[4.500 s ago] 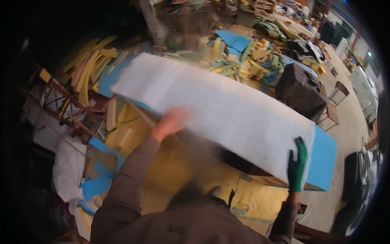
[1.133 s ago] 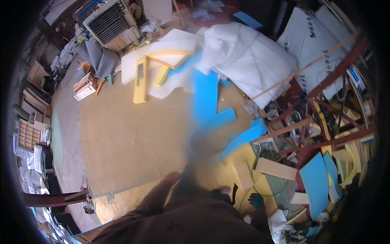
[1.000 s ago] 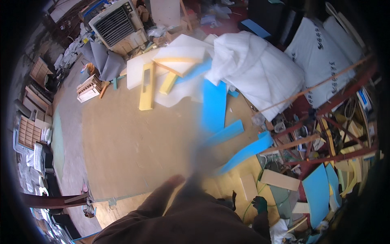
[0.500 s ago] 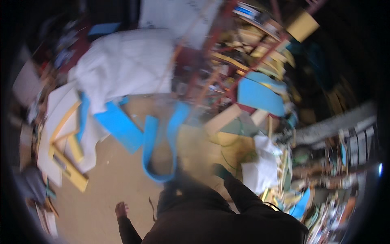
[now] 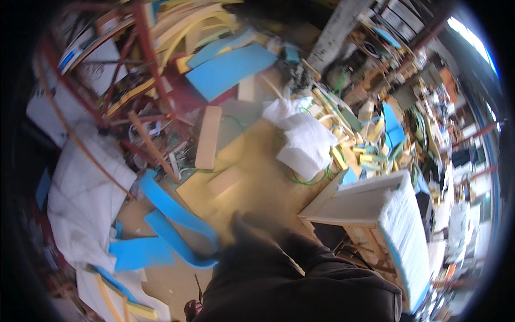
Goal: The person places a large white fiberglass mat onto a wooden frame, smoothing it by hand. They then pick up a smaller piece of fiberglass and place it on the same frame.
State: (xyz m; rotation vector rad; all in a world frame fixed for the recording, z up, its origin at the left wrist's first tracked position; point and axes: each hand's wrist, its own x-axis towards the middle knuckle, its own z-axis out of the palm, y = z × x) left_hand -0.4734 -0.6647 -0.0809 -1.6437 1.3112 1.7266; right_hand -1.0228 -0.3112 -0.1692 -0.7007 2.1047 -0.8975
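Observation:
My left hand (image 5: 192, 309) shows only in part at the lower edge, small and dim, so I cannot tell how its fingers are set. Just above it in the picture is a thin dark strip (image 5: 198, 288) on the brown floor. My right hand is out of view. Ahead of my dark-clothed legs, which are smeared by motion, lies a yellowish board (image 5: 252, 155) with a tan foam block (image 5: 225, 181) on it. Blue foam strips (image 5: 177, 206) curve on the floor to my left, close to a flat blue foam piece (image 5: 140, 253).
On the right stands a wooden-framed piece (image 5: 365, 198) with white padding. White wadding (image 5: 306, 142) lies beyond the board. Foam offcuts (image 5: 370, 155) heap up behind it. A red metal frame (image 5: 145, 48) rises at the far left, near a white cloth-covered bulk (image 5: 86, 188).
My view has swung to the right. The blue strips and white cloth now sit farther left, and the padded wooden frame has come into sight. My left hand is lower and less visible.

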